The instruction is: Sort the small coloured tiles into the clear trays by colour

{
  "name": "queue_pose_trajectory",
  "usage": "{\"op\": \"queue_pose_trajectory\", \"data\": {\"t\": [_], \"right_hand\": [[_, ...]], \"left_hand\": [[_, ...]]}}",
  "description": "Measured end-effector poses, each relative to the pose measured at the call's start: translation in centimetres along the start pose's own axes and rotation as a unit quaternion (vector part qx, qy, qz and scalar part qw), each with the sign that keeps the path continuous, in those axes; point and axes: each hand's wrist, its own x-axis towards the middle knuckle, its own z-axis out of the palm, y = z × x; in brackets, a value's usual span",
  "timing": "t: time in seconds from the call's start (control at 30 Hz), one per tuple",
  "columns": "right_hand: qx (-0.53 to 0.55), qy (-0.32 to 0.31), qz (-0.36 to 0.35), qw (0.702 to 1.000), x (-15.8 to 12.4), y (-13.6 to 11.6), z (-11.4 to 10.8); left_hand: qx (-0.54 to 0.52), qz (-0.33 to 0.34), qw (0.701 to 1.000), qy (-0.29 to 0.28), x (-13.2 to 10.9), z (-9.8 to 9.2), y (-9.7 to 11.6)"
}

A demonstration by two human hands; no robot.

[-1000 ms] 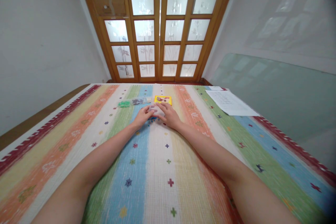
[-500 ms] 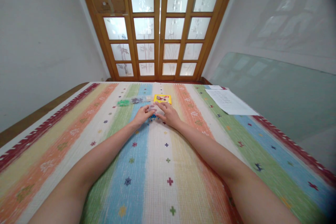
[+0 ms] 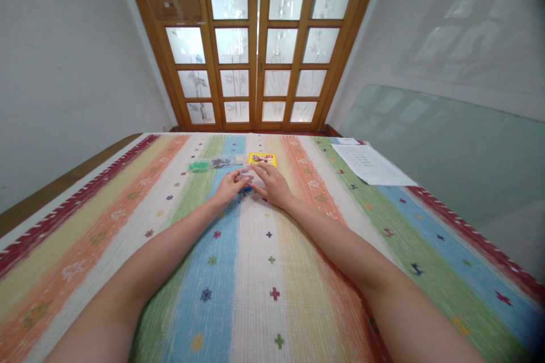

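Both the left hand [image 3: 230, 187] and right hand [image 3: 273, 185] are pinching a clear bag [image 3: 250, 174] in the head view, blue pieces [image 3: 245, 189] lying by it on the table [image 3: 255, 272]. They are seemingly emptying it; the next move is probably calling for gentle shaking.

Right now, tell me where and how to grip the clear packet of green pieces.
Pinch the green-piece packet by its left edge, probably best from the left with the left hand: it lies flat, and the dark-piece packet crowds its right end.
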Motion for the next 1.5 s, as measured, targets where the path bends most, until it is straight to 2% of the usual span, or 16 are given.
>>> {"op": "queue_pose_trajectory", "data": {"t": [0.1, 0.2, 0.3, 0.37, 0.43, 0.5, 0.57, 0.63, 0.7, 0.8, 0.9, 1.0, 1.23, 1.37, 1.5], "right_hand": [[-0.002, 0.001, -0.036, 0.999, 0.0, 0.2, -0.3], [-0.001, 0.005, -0.052, 0.999, 0.2, 0.6, -0.5], [-0.009, 0.035, 0.004, 0.999, 0.3, 2.3, -0.7], [-0.031, 0.067, 0.088, 0.993, 0.2, 4.4, -1.0], [-0.057, 0.078, 0.194, 0.976, -0.1, 7.0, -1.4], [-0.095, 0.063, 0.289, 0.95, -0.7, 9.5, -2.0], [-0.131, 0.021, 0.346, 0.929, -1.4, 11.4, -2.4], [-0.158, -0.014, 0.378, 0.912, -1.9, 12.3, -2.4], [-0.179, -0.015, 0.371, 0.911, -2.0, 12.2, -1.9], [-0.189, 0.01, 0.297, 0.936, -1.4, 11.1, -0.6], [-0.167, -0.022, 0.169, 0.971, -0.6, 9.8, 0.7], [-0.144, -0.055, 0.104, 0.983, 0.2, 9.2, 1.5], [-0.103, -0.083, 0.085, 0.988, 2.2, 9.9, 2.7], [-0.071, -0.104, 0.088, 0.988, 3.0, 10.1, 3.4], [-0.075, -0.11, 0.105, 0.985, 3.3, 9.8, 3.6]], "left_hand": [[-0.017, -0.014, 1.0, 0.008, -0.2, 0.3, 0.7], [-0.02, -0.028, 0.999, -0.009, -0.3, 0.1, 1.0], [0.017, -0.028, 0.999, -0.001, 0.0, -0.4, 0.8], [0.1, 0.002, 0.995, 0.024, 0.2, -1.1, 0.5], [0.23, 0.06, 0.97, 0.043, 0.2, -1.8, 0.3], [0.356, 0.122, 0.926, 0.031, 0.1, -2.3, 0.0], [0.441, 0.157, 0.883, -0.013, -0.2, -2.6, -0.2], [0.49, 0.163, 0.853, -0.069, -0.5, -2.3, -0.5], [0.522, 0.163, 0.829, -0.113, -0.6, -1.7, -0.9], [0.547, 0.183, 0.803, -0.149, -0.5, -0.3, -1.2], [0.545, 0.216, 0.794, -0.161, 0.2, 0.7, -1.4], [0.533, 0.245, 0.793, -0.164, 1.3, 1.3, -1.4], [0.504, 0.266, 0.803, -0.176, 3.2, 1.4, -1.1], [0.489, 0.26, 0.81, -0.194, 3.1, 1.1, -0.9], [0.506, 0.251, 0.807, -0.173, 2.6, 0.9, -0.9]]}}
